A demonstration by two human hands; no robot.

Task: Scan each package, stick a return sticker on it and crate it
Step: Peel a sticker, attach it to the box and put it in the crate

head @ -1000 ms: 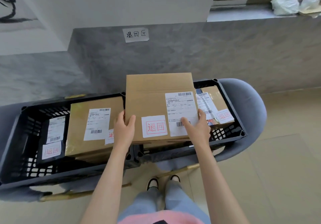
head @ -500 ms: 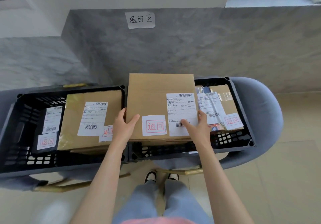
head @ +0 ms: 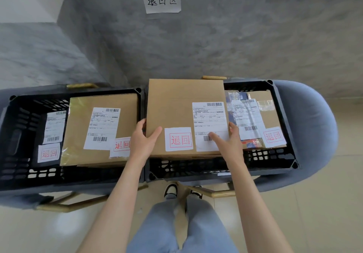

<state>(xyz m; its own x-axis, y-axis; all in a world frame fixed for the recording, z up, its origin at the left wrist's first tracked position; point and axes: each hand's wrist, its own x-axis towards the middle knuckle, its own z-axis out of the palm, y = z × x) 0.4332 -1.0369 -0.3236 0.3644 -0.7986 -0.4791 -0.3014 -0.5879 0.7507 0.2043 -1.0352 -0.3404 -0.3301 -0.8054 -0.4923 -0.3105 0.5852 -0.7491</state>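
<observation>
Cardboard package (head: 176, 103), stiff, probably light: left hand (head: 144, 140) and right hand (head: 228, 140) clamp its 2 near side edges over the crate (head: 275, 155).

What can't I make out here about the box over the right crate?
Head view only.
Right crate floor: hidden under the box.
Whether the box rests on anything: its underside is hidden.
Parcel beside it: left part covered by the box.
Shipping label text: too small.
Left crate: left end cut by the frame.
</observation>
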